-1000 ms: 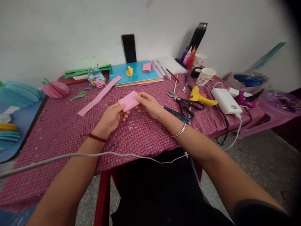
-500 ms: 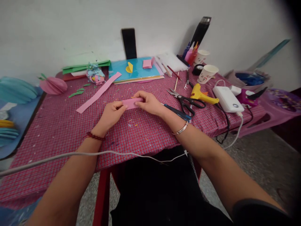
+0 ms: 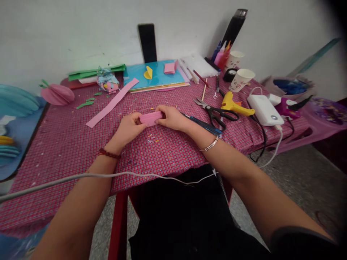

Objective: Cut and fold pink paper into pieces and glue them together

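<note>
Between my two hands a folded pink paper [image 3: 150,118] is held just over the checked tablecloth, its layered edges showing as fine lines. My left hand [image 3: 130,128] pinches its left end, and my right hand [image 3: 173,118] grips the right end with thumb and fingers. A long pink paper strip [image 3: 112,103] lies slantwise on the table beyond my left hand. Beside my right forearm are several dark blue pens [image 3: 204,126] and black-handled scissors [image 3: 215,111]. Small paper scraps are scattered on the cloth around my hands.
A yellow glue gun [image 3: 237,104], a white power bank [image 3: 265,110] and paper cups [image 3: 241,80] stand on the right. At the back lie a blue folder [image 3: 159,77] and crumpled paper [image 3: 107,80]. A pale cable [image 3: 130,174] crosses over my left forearm.
The pink paper has tipped between my fingers, so its lined, layered edges now show instead of a flat face. Both hands stay at its ends. The camera view has shifted slightly.
</note>
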`<state>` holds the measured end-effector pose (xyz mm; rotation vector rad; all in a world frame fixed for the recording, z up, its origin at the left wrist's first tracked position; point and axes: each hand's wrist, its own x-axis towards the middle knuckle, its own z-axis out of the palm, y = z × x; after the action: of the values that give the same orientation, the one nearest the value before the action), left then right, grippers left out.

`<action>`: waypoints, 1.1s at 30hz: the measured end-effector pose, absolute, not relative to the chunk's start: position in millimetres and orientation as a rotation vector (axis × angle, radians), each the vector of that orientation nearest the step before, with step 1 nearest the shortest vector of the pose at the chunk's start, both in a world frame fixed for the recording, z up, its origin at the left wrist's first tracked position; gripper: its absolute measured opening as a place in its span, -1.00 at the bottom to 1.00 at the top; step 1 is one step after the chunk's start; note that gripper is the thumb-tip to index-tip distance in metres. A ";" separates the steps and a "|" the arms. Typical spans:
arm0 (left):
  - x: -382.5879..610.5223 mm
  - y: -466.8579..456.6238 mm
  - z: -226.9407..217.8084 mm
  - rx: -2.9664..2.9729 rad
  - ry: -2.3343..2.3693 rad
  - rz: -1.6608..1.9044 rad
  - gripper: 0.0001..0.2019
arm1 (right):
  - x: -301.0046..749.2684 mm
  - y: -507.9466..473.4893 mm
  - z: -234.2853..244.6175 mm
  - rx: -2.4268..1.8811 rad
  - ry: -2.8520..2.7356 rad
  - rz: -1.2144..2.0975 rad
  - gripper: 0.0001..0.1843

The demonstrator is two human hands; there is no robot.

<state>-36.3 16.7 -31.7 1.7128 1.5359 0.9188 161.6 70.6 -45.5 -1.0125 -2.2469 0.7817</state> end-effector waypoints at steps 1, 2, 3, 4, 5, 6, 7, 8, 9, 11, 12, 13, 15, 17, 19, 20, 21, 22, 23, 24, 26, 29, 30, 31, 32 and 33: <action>-36.0 16.6 -32.2 1.766 1.551 0.900 -0.95 | 161.8 70.5 -45.0 -1.011 -2.247 0.795 -0.78; -35.7 16.5 -32.9 1.830 1.574 0.883 -0.97 | 162.0 70.4 -44.4 -1.011 -2.250 0.803 -0.80; -35.4 16.4 -33.7 1.882 1.596 0.876 -0.97 | 162.1 70.2 -43.7 -1.013 -2.252 0.807 -0.82; -35.2 16.5 -34.6 1.894 1.607 0.886 -0.95 | 162.1 70.1 -42.9 -1.016 -2.250 0.801 -0.85; -35.2 16.6 -35.6 1.894 1.617 0.901 -0.93 | 161.9 70.1 -42.2 -1.020 -2.244 0.781 -0.88; -35.2 16.8 -36.7 1.896 1.628 0.912 -0.92 | 161.7 70.1 -41.7 -1.024 -2.241 0.749 -0.91; -35.4 17.1 -38.0 1.905 1.641 0.918 -0.91 | 161.5 70.4 -41.4 -1.029 -2.245 0.714 -0.92; -35.7 17.5 -39.3 1.917 1.655 0.917 -0.91 | 161.3 70.7 -41.3 -1.032 -2.258 0.682 -0.92; -36.0 17.8 -40.5 1.928 1.673 0.913 -0.91 | 161.2 71.1 -41.5 -1.036 -2.278 0.657 -0.91; -36.4 18.0 -42.1 1.948 1.718 0.917 -0.97 | 161.4 71.7 -41.8 -1.040 -2.317 0.639 -0.88; -36.3 17.8 -42.0 1.973 1.734 0.935 -0.91 | 161.6 71.6 -41.8 -1.042 -2.324 0.640 -0.88; -35.8 17.3 -41.2 2.011 1.742 0.968 -0.81 | 161.8 71.2 -41.5 -1.044 -2.321 0.640 -0.88; -33.8 15.9 -38.0 2.123 1.714 1.050 -0.63 | 162.0 69.5 -40.2 -1.045 -2.317 0.635 -0.89; -31.0 14.2 -33.6 2.230 1.646 1.111 -0.61 | 161.7 67.0 -38.5 -1.035 -2.323 0.628 -0.88; -28.3 12.5 -30.1 2.265 1.583 1.125 -0.73 | 160.7 64.9 -37.2 -1.007 -2.321 0.647 -0.84; -27.2 11.8 -29.2 2.248 1.561 1.123 -0.82 | 160.1 64.2 -36.7 -0.985 -2.304 0.686 -0.82; -26.4 11.3 -28.8 2.194 1.546 1.125 -0.91 | 159.6 63.9 -36.4 -0.957 -2.273 0.751 -0.81; -25.9 10.9 -29.1 2.096 1.523 1.135 -0.95 | 159.3 63.8 -36.0 -0.921 -2.227 0.835 -0.79; -25.7 10.7 -29.7 1.949 1.482 1.162 -0.91 | 159.3 63.8 -35.6 -0.878 -2.167 0.929 -0.78; -25.7 10.7 -30.7 1.763 1.412 1.204 -0.88 | 159.6 63.8 -34.9 -0.832 -2.095 1.021 -0.76; -26.2 11.3 -32.7 1.341 1.177 1.293 -0.87 | 160.8 63.2 -33.2 -0.737 -1.942 1.189 -0.66; -27.3 12.6 -34.0 0.982 0.889 1.354 -0.85 | 162.6 60.1 -30.2 -0.634 -1.781 1.382 -0.47; -27.5 12.9 -33.8 0.947 0.848 1.357 -0.84 | 162.6 58.6 -29.3 -0.611 -1.766 1.416 -0.44; -27.6 12.9 -33.4 0.931 0.823 1.358 -0.83 | 162.1 56.9 -28.6 -0.590 -1.769 1.431 -0.43; -27.6 12.8 -32.8 0.918 0.806 1.358 -0.83 | 161.1 55.1 -28.2 -0.570 -1.782 1.426 -0.44; -27.5 12.6 -32.3 0.897 0.783 1.360 -0.83 | 159.5 53.4 -27.9 -0.552 -1.802 1.406 -0.46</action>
<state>-27.5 12.6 -32.3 0.8974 0.7825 1.3603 159.5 53.4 -27.9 -0.5519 -1.8022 1.4060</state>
